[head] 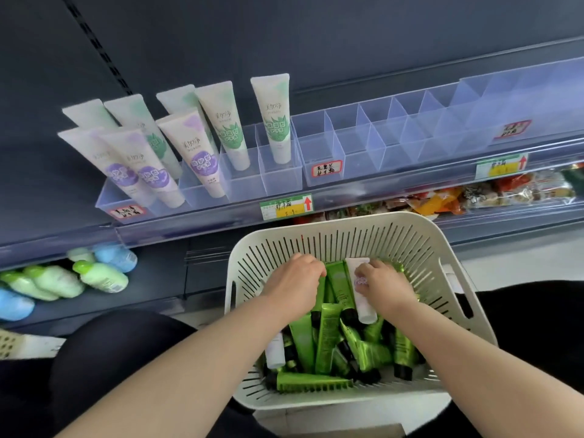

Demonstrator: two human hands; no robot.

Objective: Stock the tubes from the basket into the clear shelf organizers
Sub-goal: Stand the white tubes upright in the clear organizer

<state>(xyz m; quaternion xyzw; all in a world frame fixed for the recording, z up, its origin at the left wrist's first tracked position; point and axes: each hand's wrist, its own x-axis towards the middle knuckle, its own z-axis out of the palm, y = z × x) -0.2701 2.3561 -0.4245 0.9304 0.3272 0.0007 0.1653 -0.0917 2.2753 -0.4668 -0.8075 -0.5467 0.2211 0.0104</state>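
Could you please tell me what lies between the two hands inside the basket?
In the head view, green tubes lie between the left hand and the right hand, whose fingers curl over a white tube.

1. The basket (347, 235) sits before the shelf (189, 226).
2. Loose tubes (328, 336) lie piled in the basket. The left hand (294, 279) and right hand (384, 287) are side by side on the pile, the right over the top tube (363, 301).
3. Organizers (363, 143) line the shelf, with standing tubes (218, 128) in the left one.
4. Bottles (94, 273) lie on the lower shelf (158, 279), left of the basket.
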